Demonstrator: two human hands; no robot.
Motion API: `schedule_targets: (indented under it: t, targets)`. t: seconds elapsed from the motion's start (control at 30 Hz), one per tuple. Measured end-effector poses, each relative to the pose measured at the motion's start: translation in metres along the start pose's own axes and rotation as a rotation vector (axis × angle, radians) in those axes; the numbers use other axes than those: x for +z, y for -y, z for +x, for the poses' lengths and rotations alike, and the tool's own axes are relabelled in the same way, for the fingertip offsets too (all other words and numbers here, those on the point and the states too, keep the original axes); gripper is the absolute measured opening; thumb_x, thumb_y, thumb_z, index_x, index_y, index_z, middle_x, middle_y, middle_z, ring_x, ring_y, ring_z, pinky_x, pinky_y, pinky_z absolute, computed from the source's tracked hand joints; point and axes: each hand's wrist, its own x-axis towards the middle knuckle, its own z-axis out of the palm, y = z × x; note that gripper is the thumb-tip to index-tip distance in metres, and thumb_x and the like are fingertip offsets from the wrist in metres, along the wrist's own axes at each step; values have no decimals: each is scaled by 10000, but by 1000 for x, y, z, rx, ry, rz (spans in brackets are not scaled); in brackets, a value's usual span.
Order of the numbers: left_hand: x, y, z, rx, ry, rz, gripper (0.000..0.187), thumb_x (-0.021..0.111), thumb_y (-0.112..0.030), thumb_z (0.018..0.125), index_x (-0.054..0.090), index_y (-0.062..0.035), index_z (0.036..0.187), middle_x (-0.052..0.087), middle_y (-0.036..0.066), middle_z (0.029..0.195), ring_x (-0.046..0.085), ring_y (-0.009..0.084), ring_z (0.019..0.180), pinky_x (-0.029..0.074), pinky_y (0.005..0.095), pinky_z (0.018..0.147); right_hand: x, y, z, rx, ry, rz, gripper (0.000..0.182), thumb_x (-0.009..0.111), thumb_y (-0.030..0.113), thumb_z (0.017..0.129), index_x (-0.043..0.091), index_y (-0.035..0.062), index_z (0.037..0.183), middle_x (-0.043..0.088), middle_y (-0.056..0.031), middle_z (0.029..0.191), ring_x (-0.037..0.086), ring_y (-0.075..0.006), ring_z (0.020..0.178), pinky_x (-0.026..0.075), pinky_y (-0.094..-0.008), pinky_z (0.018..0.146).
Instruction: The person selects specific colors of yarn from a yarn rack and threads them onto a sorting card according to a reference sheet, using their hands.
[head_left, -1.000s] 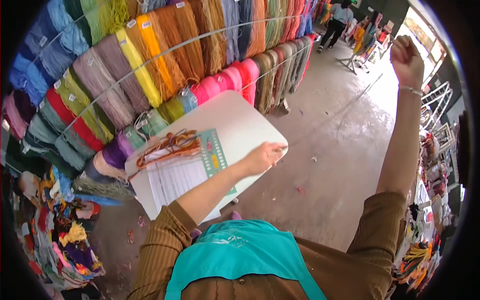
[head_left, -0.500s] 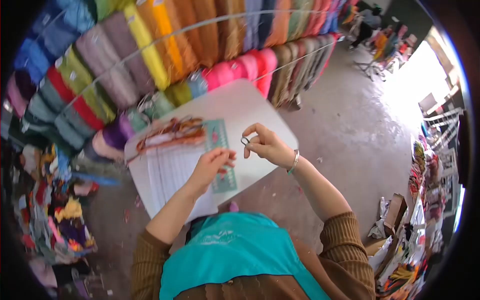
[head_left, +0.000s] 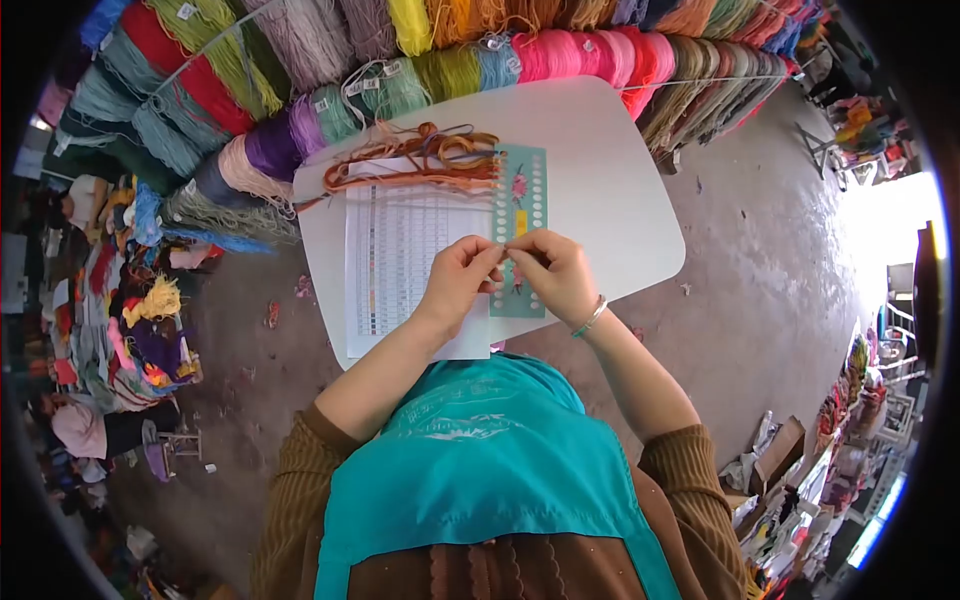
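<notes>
My left hand (head_left: 456, 286) and my right hand (head_left: 563, 276) meet over the table, fingertips almost touching. Both are closed in a pinch; whatever lies between the fingertips is too small to make out. Below them lies a teal thread card (head_left: 538, 200) with white holes down both sides, pink flower pictures and a yellow patch. A bundle of orange and brown thread (head_left: 410, 172) stretches left from the card's upper part. Under the thread and my left hand is a printed sheet (head_left: 420, 225) with rows of a table.
The white table (head_left: 610, 190) has rounded corners. Behind it hang rows of coloured yarn skeins (head_left: 570, 55). Piles of yarn and cloth (head_left: 150, 310) fill the left side, with people among them. Cardboard (head_left: 780, 455) and scraps lie at right on the concrete floor (head_left: 740, 280).
My hands have come together from apart, the right one moving down to the left one. A small dark loop seen in my right fingers earlier no longer shows clearly. The view has shifted.
</notes>
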Motion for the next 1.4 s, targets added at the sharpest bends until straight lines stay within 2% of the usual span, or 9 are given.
schedule_targets:
  t: [0.03, 0.13, 0.37, 0.57, 0.63, 0.73, 0.83, 1.07, 1.4]
  targets:
    - [-1, -1, 0, -6, -3, -4, 149, 619, -213, 985, 645, -79, 1046, 651, -4, 952, 603, 88, 813, 478, 234, 697, 4, -2, 1, -22, -122, -30, 127, 669, 85, 899, 684, -24, 962, 650, -61, 729, 565, -67, 638, 471, -256, 579]
    - [-5, -9, 0, -29, -124, -86, 356, 551, -215, 1017, 563, -21, 1315, 616, 74, 1227, 661, 177, 928, 545, 270, 731, 3, -19, 24, 14, -284, -113, 138, 687, 116, 880, 691, -10, 936, 675, -88, 716, 631, -134, 644, 501, -287, 604]
    - [-2, -30, 8, -122, -50, -175, 455, 538, -197, 1014, 455, 42, 1393, 600, 113, 1246, 665, 202, 939, 560, 292, 737, 9, -38, 45, 28, -291, -244, 157, 663, 145, 880, 683, 0, 937, 703, -141, 781, 675, -225, 689, 531, -332, 669]
    - [-13, -31, 32, -235, -69, -128, 430, 556, -175, 996, 483, 19, 1373, 628, 87, 1189, 620, 143, 824, 542, 269, 707, 9, -44, 47, 25, -304, -213, 145, 666, 142, 878, 679, 10, 936, 702, -146, 786, 684, -224, 696, 536, -333, 673]
    - [-11, -27, 39, -189, 9, -31, 392, 565, -142, 962, 532, -5, 1327, 635, 47, 981, 596, 115, 778, 524, 275, 657, 8, -45, 47, -2, -297, -196, 141, 668, 140, 878, 680, 17, 945, 702, -142, 785, 684, -223, 693, 536, -332, 667]
    - [-4, -16, 49, -37, -77, 66, 260, 558, -117, 958, 598, -21, 1196, 622, 34, 886, 592, 102, 737, 515, 272, 624, 7, -49, 46, -23, -291, -172, 146, 681, 136, 873, 684, 21, 963, 699, -123, 775, 673, -188, 684, 532, -316, 658]
    - [-4, -15, 57, -80, -59, 81, 155, 544, -87, 956, 614, -21, 1077, 617, 31, 851, 589, 107, 694, 515, 267, 611, 5, -47, 44, -8, -257, -134, 153, 695, 133, 868, 689, 26, 977, 696, -106, 770, 659, -145, 686, 528, -295, 662]
    - [-7, -22, 59, -156, -7, 151, 130, 586, -123, 965, 626, -21, 1037, 622, 14, 804, 589, 94, 661, 516, 256, 593, 3, -45, 40, -47, -240, -93, 142, 706, 113, 867, 691, 24, 975, 702, -87, 782, 653, -116, 714, 532, -276, 684]
    - [-9, -21, 52, 47, -10, 451, 164, 574, -123, 971, 621, 34, 964, 647, 58, 756, 629, 116, 575, 509, 262, 501, 2, -42, 44, 15, -164, -125, 156, 714, 131, 857, 675, 16, 955, 699, -82, 764, 660, -142, 689, 531, -294, 658]
